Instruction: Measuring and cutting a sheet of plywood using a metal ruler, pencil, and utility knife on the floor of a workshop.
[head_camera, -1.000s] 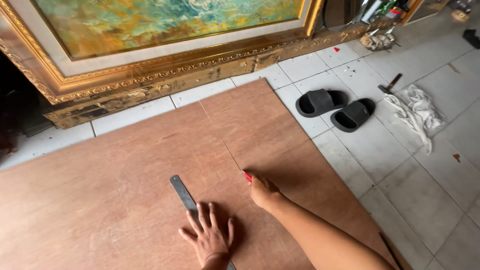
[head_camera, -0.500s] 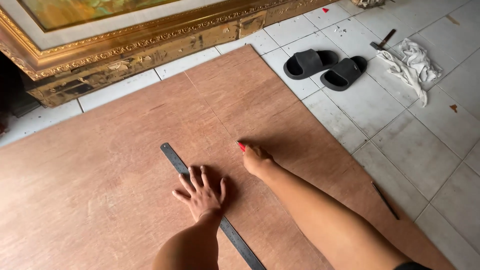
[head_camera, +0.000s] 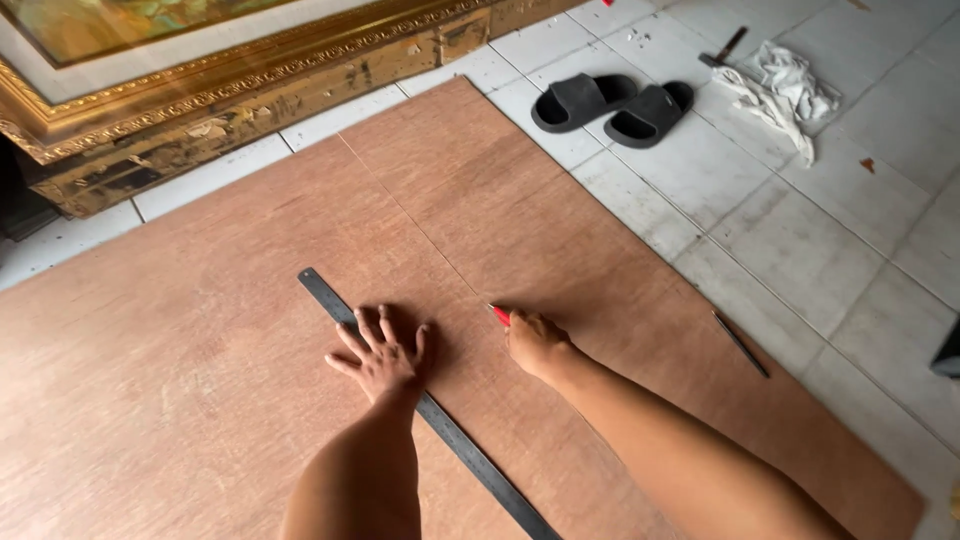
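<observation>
Both hands down on plywood sheet (head_camera: 250, 400) lying on tiled floor (head_camera: 830, 250). My left hand (head_camera: 385, 355) flat, fingers spread, pressing long dark steel ruler (head_camera: 430, 415) against board. My right hand (head_camera: 535, 340) clenched round red-tipped cutter (head_camera: 499, 315), tip on thin scored line running up sheet. Ruler near cutter, not touching. Black sandals (head_camera: 610, 103), white rag (head_camera: 785, 92) beyond sheet; gilt picture frame (head_camera: 230, 95) at far edge.

White tiled floor (head_camera: 800, 250), gilt picture frame (head_camera: 230, 90) top left, black slippers (head_camera: 612, 103), white rag (head_camera: 785, 92), daylight.
</observation>
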